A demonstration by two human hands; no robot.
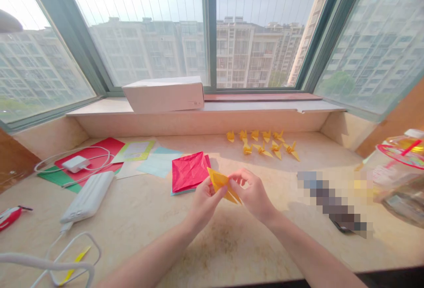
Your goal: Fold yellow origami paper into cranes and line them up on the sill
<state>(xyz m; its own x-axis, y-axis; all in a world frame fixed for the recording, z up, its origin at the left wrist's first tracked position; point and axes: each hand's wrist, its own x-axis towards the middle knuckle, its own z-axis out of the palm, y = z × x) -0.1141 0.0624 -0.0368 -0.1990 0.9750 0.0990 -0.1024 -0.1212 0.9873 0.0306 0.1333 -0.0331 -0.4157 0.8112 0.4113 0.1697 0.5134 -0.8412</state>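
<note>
Between my two hands is a yellow folded paper (218, 179), pointed at the upper left and split into two narrow points at the lower right. My left hand (206, 197) pinches its left side, thumb on the front. From the right, my right hand (251, 191) grips the same paper with thumb and fingers near its middle. Just behind my left hand lies a creased red paper square (187, 172) on top of other sheets. Several finished yellow paper cranes (261, 144) stand in two rows farther back on the right.
At left lie coloured sheets (165, 160), a white charger (75, 163) with cable, a white power strip (88, 197) and a red-handled tool (9, 218). A white box (165, 95) rests on the window ledge. To the right are a pixelated phone-like object (344, 226) and a plastic cup (394, 168).
</note>
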